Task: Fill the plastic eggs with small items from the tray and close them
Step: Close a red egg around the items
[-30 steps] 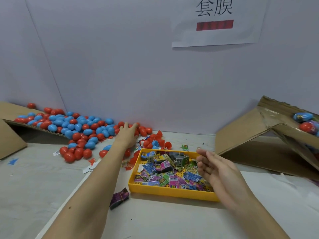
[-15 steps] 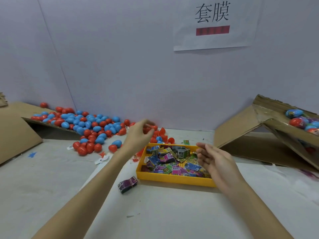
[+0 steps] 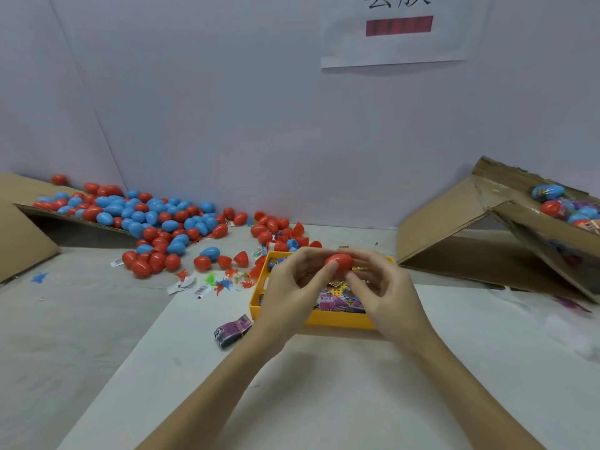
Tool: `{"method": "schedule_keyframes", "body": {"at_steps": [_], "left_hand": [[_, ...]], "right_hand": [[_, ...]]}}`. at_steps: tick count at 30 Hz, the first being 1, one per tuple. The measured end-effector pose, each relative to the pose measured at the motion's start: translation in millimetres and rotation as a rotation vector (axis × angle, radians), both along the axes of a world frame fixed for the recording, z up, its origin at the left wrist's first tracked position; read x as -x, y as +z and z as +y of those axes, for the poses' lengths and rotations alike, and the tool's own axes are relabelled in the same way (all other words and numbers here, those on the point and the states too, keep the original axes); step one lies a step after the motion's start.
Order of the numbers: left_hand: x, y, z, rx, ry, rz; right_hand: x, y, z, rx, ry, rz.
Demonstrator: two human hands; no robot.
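here, from the head view, both hands meet above the yellow tray point(image 3: 337, 320) and share one red egg point(image 3: 338, 262). the left hand point(image 3: 293, 287) curls its fingers round the egg's left end, and the right hand point(image 3: 383, 289) pinches the right end with thumb and fingertips. the egg looks whole, though any seam is hidden by the fingers. the tray sits on the white tabletop point(image 3: 324, 384) just under the hands, with bright small packets point(image 3: 337, 300) heaped in it. a purple packet point(image 3: 232, 329) lies on the tabletop just left of the tray. a big spill of red and blue eggs point(image 3: 156, 222) spreads from a cardboard flap at the far left toward the tray. at the right, a tilted cardboard box point(image 3: 506, 228) holds a few wrapped eggs point(image 3: 565, 206). a paper sign point(image 3: 399, 30) hangs on the wall behind
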State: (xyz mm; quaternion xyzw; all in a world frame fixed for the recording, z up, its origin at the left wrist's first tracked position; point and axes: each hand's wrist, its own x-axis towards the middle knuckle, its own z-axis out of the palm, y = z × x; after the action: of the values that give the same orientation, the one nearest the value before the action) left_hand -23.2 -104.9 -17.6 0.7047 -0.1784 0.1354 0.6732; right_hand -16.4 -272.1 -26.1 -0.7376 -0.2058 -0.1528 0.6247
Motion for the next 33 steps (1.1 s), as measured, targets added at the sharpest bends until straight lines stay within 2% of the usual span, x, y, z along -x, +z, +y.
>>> {"method": "schedule_keyframes", "body": {"at_steps": [2, 8, 11, 16, 21, 27, 31, 33], "left_hand": [[-1, 0, 3, 0.044, -0.017, 0.061], [0, -1, 5, -0.05, -0.014, 0.067], [2, 1, 5, -0.055, -0.121, 0.063], [0, -1, 6, -0.057, -0.064, 0.085], [-1, -2, 7, -0.062, -0.062, 0.145], [2, -4, 4, -0.173, -0.114, 0.034], [-2, -4, 7, -0.166, 0.063, -0.009], [-7, -3, 13, -0.116, 0.151, 0.033]], "right_hand": [[1, -2, 1, 0.025, -0.042, 0.021], [4, -4, 6, 0.033, -0.175, 0.077], [5, -3, 5, 0.01, -0.189, 0.111], [8, -1, 9, -0.005, -0.175, 0.122], [10, 3, 6, 0.053, -0.158, 0.017], [9, 3, 3, -0.016, -0.189, 0.061], [7, 4, 4, -0.057, -0.138, 0.145], [4, 1, -2, 0.148, -0.185, 0.076]]}}
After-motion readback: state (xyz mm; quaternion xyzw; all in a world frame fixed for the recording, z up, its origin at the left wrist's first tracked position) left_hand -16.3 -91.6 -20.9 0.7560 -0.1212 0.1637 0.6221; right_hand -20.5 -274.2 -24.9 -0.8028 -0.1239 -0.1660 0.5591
